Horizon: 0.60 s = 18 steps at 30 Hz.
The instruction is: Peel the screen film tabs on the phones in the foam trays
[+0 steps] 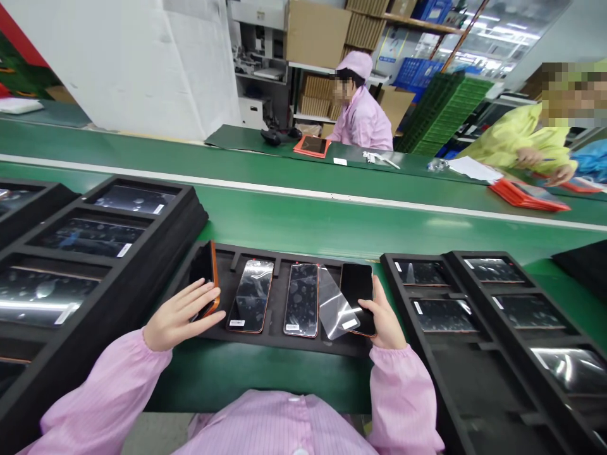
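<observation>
Smartphones [301, 303] are occupying the black foam tray [284, 341] on the green desk [265, 379], right in front of the person I'm watching. Two labelled ones are lying face up in the middle, while each hand is dealing with one at an end. At the left end, the left hand [184, 314] is holding an orange-edged smartphone [215, 278] tipped up on its side — fingers laid over it, thumb extended below, the far side of the grip hidden from me. At the right end, the right hand [386, 316] is gripping a dark-screened smartphone [355, 284], its thumb resting on the glass and its fingers hugging the outer edge.

Clear film [334, 303] is lying askew between that phone and its neighbour, its white-labelled corner close to the right thumb; I cannot tell whether the thumb is touching it.

Handling this well, I'd judge, is a matter of keeping fingertips on the frames, since a thumb on bare glass is risking a smudge. Film is best being managed by its labelled corner, with its surface kept from dragging across the next screen. As for the tilted phone, a firm hold near the middle of its long edges should be preventing a slip — and any knock against the tray's dividers.
</observation>
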Each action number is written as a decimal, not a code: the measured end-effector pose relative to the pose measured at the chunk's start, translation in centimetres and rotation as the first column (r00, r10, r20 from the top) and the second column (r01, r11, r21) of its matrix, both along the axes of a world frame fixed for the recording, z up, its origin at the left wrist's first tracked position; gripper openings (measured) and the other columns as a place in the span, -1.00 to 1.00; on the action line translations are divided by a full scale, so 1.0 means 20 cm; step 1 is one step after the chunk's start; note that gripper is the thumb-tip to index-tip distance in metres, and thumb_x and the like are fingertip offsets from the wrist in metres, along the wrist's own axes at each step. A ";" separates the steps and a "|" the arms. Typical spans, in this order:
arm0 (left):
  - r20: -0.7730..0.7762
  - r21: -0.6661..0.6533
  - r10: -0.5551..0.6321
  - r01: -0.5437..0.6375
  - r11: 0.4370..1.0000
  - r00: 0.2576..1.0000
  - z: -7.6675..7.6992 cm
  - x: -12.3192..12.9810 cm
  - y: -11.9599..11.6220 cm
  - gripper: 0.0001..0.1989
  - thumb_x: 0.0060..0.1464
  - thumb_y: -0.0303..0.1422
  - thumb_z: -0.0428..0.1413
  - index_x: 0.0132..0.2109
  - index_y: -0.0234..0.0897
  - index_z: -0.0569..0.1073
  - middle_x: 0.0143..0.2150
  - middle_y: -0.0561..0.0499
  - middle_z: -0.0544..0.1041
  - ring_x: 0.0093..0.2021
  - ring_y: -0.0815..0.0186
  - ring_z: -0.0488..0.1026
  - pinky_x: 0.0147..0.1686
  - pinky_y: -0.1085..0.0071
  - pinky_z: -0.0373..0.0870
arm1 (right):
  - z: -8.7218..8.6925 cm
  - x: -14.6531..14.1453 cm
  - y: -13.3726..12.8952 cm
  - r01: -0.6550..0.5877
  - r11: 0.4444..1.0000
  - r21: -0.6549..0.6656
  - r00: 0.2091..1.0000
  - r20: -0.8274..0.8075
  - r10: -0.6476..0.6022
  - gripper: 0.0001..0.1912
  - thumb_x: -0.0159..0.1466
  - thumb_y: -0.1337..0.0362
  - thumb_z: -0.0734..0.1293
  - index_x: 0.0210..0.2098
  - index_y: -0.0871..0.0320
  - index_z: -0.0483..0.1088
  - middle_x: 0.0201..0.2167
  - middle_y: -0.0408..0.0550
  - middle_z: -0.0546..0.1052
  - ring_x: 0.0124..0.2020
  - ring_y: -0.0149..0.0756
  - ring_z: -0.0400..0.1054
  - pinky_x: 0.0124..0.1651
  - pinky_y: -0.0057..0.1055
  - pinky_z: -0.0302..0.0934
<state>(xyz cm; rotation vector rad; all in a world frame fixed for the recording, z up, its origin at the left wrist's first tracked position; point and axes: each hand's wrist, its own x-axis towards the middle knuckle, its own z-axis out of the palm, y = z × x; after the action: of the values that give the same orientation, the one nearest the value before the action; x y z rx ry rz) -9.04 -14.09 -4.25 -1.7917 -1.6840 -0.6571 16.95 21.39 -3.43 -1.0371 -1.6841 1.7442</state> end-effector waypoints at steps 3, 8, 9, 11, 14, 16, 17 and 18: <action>-0.046 -0.071 0.028 -0.031 0.997 0.999 -0.01 -0.04 -0.02 -0.39 0.17 -0.66 0.04 0.31 -0.12 0.23 0.19 -0.09 0.45 0.22 0.12 0.37 0.23 0.04 0.35 | -0.02 0.00 0.00 -0.027 0.999 0.027 1.000 0.015 0.027 -0.10 0.11 0.24 0.33 0.39 -0.14 -0.06 0.43 -0.30 -0.11 0.45 -0.19 -0.26 0.44 -0.09 -0.26; -0.072 -0.247 0.067 -0.083 0.966 0.995 -0.06 -0.08 -0.07 -0.44 0.30 -0.54 -0.11 0.39 -0.18 0.06 0.15 -0.05 0.50 0.17 0.24 0.43 0.24 0.24 0.31 | 0.03 -0.02 0.00 -0.068 0.995 0.070 0.997 0.031 0.066 -0.23 0.03 0.32 0.33 0.26 -0.09 0.23 0.34 -0.23 0.18 0.42 -0.20 -0.13 0.44 -0.12 -0.23; -0.086 -0.262 0.075 -0.095 0.960 0.994 -0.07 -0.08 -0.09 -0.46 0.31 -0.53 -0.12 0.38 -0.15 0.09 0.15 -0.02 0.50 0.15 0.25 0.45 0.23 0.26 0.30 | 0.04 -0.02 0.00 -0.087 0.994 0.069 0.996 0.034 0.084 -0.26 0.02 0.33 0.33 0.22 -0.08 0.28 0.31 -0.21 0.24 0.40 -0.17 -0.07 0.43 -0.10 -0.19; -0.138 -0.251 0.118 -0.150 0.956 0.983 -0.09 -0.09 -0.12 -0.44 0.28 -0.56 -0.11 0.36 -0.07 0.14 0.14 0.04 0.51 0.05 0.26 0.51 0.20 0.30 0.31 | 0.04 -0.03 0.00 -0.137 0.988 0.070 0.990 0.026 0.135 -0.31 0.02 0.35 0.33 0.17 -0.06 0.33 0.27 -0.18 0.31 0.37 -0.14 0.02 0.41 -0.09 -0.15; -0.213 -0.209 0.177 -0.222 0.952 0.961 -0.11 -0.11 -0.14 -0.35 0.21 -0.65 -0.09 0.35 -0.03 0.16 0.09 0.05 0.54 -0.15 0.28 0.54 0.09 0.31 0.35 | 0.03 -0.04 -0.01 -0.217 0.973 0.084 0.976 0.032 0.215 -0.38 0.06 0.34 0.35 0.14 -0.03 0.37 0.24 -0.15 0.35 0.34 -0.15 0.08 0.41 -0.09 -0.16; -0.218 -0.231 0.156 -0.206 0.951 0.963 -0.12 -0.13 -0.14 -0.34 0.20 -0.65 -0.10 0.37 -0.06 0.12 0.09 0.03 0.54 -0.19 0.27 0.53 0.05 0.30 0.38 | 0.02 -0.05 -0.03 -0.248 0.963 0.107 0.968 0.056 0.243 -0.40 0.09 0.29 0.39 0.14 -0.02 0.37 0.24 -0.13 0.35 0.34 -0.15 0.08 0.42 -0.09 -0.18; -0.202 -0.253 0.131 -0.181 0.950 0.970 -0.13 -0.13 -0.14 -0.35 0.21 -0.64 -0.11 0.37 -0.07 0.11 0.09 0.02 0.54 -0.17 0.27 0.53 0.05 0.30 0.39 | 0.01 -0.05 -0.04 -0.262 0.957 0.121 0.964 0.068 0.256 -0.38 0.08 0.28 0.42 0.15 -0.02 0.36 0.25 -0.12 0.33 0.34 -0.15 0.07 0.42 -0.09 -0.19; -0.179 -0.271 0.111 -0.157 0.950 0.978 -0.14 -0.13 -0.14 -0.37 0.23 -0.62 -0.11 0.37 -0.07 0.11 0.09 0.02 0.54 -0.13 0.27 0.53 0.06 0.31 0.40 | 0.00 -0.06 -0.05 -0.269 0.954 0.133 0.962 0.077 0.261 -0.35 0.06 0.28 0.44 0.16 -0.02 0.34 0.26 -0.11 0.32 0.35 -0.15 0.06 0.42 -0.09 -0.20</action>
<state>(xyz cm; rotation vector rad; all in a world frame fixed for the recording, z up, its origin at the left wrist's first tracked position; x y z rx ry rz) -11.63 -16.89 -7.02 -1.8443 -1.8401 -0.2110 15.77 20.41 -3.40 -0.8364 -2.0321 1.7367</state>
